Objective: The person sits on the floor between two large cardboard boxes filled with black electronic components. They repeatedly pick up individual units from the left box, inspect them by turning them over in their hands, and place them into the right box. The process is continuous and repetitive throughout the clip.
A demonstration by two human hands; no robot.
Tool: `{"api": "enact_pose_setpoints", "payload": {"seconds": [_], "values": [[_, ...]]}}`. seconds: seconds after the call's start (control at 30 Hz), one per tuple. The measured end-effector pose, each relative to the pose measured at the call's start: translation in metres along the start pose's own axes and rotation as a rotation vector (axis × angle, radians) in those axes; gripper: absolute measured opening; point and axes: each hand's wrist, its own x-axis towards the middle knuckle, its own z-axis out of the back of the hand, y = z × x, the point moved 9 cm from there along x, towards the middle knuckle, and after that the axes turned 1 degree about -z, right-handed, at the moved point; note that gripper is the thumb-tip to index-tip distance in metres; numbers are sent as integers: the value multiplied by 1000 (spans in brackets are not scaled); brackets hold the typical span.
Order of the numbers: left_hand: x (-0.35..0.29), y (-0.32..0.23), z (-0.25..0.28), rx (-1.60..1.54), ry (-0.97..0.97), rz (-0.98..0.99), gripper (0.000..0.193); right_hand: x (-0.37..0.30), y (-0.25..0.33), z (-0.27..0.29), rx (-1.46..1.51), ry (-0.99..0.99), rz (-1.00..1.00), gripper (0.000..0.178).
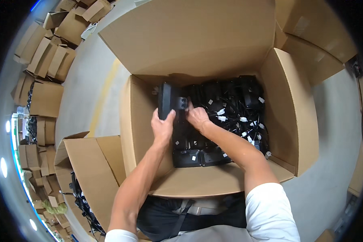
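My left hand [163, 126] is closed around the lower end of a black box-shaped device [165, 99], thumb on its near side. The device is held upright at the left inside a large open cardboard box [222, 179]. A small dark bracket [182, 103] with round holes sticks out from its right side. Beside that bracket is my right hand [198, 117], its fingers bent and drawn together; what they pinch is hidden. Under both hands, similar black devices [215, 156] line the box, with black cables and white connectors [222, 118] tangled over them.
The big box's tall flap [197, 36] stands up at the far side. Left of it, a second open carton [94, 161] holds more black cabled parts [84, 203]. Stacked cartons [48, 99] line the far left, past a yellow floor line [105, 97]. Another carton [314, 36] stands far right.
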Motion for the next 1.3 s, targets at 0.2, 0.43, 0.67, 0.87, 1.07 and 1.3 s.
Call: {"api": "enact_pose_setpoints", "payload": {"seconds": [0.2, 0.43, 0.67, 0.87, 1.07, 1.3], "values": [[30, 107, -2, -184, -151, 369, 45, -8, -5, 28, -52, -103, 46, 57], [33, 157, -37, -652, -4, 518, 49, -16, -10, 37, -23, -131, 37, 57], [31, 177, -31, -529, -70, 590, 42, -13, -6, 41, -63, -78, 80, 67], [38, 196, -36, -563, -123, 627, 51, 2, 11, 60, -44, 23, 143, 49], [33, 189, -34, -550, -216, 653, 48, 42, 7, 114, -362, -4, 340, 15], [35, 143, -3, 390, 121, 596, 61, 23, 19, 121, -454, -166, 220, 34]]}}
